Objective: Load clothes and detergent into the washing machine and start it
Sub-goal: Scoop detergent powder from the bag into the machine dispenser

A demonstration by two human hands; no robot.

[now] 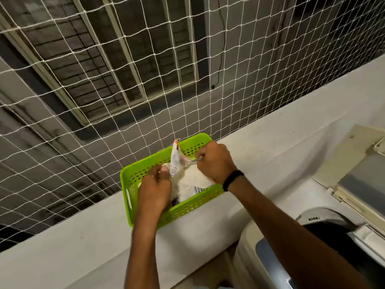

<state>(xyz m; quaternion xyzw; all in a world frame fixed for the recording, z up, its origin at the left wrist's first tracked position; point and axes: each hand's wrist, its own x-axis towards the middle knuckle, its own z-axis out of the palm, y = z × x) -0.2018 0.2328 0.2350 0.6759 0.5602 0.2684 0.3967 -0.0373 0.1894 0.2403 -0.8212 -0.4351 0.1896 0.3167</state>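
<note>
A lime-green perforated basket (pixel 188 207) stands on a pale concrete ledge (pixel 87 232). Inside it lies a white detergent bag (pixel 192 185) full of white powder, its torn top flap sticking up. My left hand (pixel 155 189) pinches the bag's edge on the left side. My right hand (pixel 214 161), with a black band on the wrist, is closed around a clear spoon-like handle (pixel 194 160) that reaches into the bag's mouth. The top-loading washing machine (pixel 325 240) is at the lower right, its lid raised and its dark tub partly visible.
A white rope safety net (pixel 145 80) rises right behind the ledge, with a neighbouring building's barred windows (pixel 116 59) beyond. The machine's raised lid (pixel 362 163) stands at the right edge. The ledge stretches left and right of the basket.
</note>
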